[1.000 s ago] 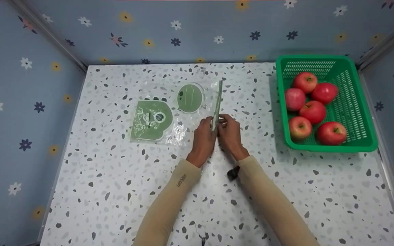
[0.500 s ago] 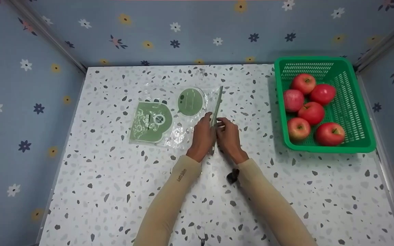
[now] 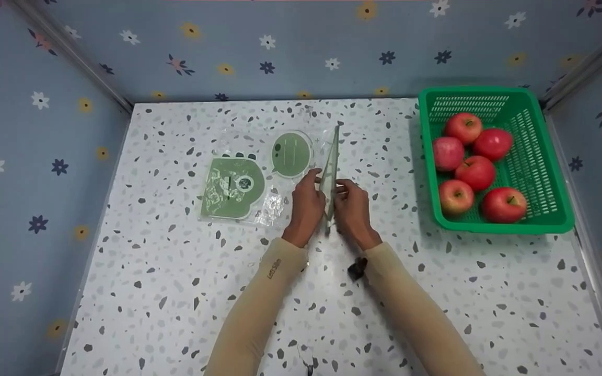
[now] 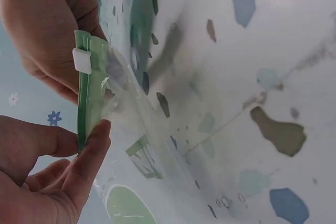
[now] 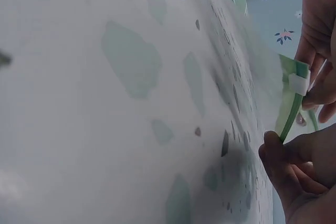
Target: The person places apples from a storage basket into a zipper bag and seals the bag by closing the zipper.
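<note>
A clear slider zip bag point(image 3: 275, 206) printed with a green dinosaur lies on the table, its green-edged mouth point(image 3: 334, 156) raised at the right end. My left hand point(image 3: 307, 209) pinches one side of this green edge between thumb and fingers. From the other side my right hand point(image 3: 352, 211) pinches the edge too. The two sides of the mouth stand slightly apart between my hands. In the left wrist view a white slider point(image 4: 82, 60) sits near one end of the green strip point(image 4: 86, 95). The right wrist view shows my right fingertips point(image 5: 273, 142) on the strip.
A green plastic basket point(image 3: 499, 226) holding several red apples point(image 3: 476, 172) stands on the right of the speckled white table point(image 3: 175, 313). Flower-patterned panels point(image 3: 301, 47) border the table at the back and sides. A small black object point(image 3: 357, 268) shows beside the right sleeve.
The two green edges of the bag's mouth have parted and now show a narrow gap. My hands have shifted slightly along the edge, and the left hand sits a little farther left.
</note>
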Tool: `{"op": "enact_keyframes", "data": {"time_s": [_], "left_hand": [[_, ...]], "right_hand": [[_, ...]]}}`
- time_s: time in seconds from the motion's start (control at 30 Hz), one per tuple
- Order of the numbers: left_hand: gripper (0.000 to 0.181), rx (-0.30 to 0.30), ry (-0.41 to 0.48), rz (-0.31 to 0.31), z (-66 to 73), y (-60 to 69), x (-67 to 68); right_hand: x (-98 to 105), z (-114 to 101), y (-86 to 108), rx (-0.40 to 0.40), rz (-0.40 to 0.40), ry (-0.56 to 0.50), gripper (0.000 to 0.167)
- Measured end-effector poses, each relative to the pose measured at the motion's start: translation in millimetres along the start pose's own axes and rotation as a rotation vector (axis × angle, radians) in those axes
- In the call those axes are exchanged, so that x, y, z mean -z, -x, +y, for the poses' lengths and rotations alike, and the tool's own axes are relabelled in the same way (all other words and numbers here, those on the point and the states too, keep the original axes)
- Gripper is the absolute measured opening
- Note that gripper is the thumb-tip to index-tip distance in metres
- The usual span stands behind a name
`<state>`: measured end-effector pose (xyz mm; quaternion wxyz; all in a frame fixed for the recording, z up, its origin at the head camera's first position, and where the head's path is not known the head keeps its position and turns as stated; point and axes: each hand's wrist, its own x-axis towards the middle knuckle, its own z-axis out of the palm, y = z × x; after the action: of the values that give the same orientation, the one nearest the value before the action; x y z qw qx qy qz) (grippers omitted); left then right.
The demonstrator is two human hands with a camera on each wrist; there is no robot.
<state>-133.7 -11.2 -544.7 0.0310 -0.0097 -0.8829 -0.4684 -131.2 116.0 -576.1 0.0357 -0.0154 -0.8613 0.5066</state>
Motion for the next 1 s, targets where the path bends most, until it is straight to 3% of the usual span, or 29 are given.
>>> {"op": "enact_keyframes", "data": {"time_s": [0.27, 0.5, 0.73, 1.0], "left_hand": [[0.041, 0.016, 0.035, 0.013, 3.4, -0.3, 4.1], [0.035, 0.017, 0.013, 0.041, 5.1, -0.3, 7.7], [0.027, 0.022, 0.045, 0.1, 7.7, -0.6, 10.8], [0.026, -0.013, 0.111, 0.171, 7.8, -1.1, 15.4]], "right_hand": [[1.0, 4.0, -0.7, 0.023, 0.012, -0.007, 0.026], [2.9, 4.1, -0.4, -0.007, 0.016, 0.037, 0.026], [4.5, 7.4, -1.3, -0.038, 0.016, 0.027, 0.028], [6.9, 8.4, -2.4, -0.047, 0.035, 0.019, 0.026]]}}
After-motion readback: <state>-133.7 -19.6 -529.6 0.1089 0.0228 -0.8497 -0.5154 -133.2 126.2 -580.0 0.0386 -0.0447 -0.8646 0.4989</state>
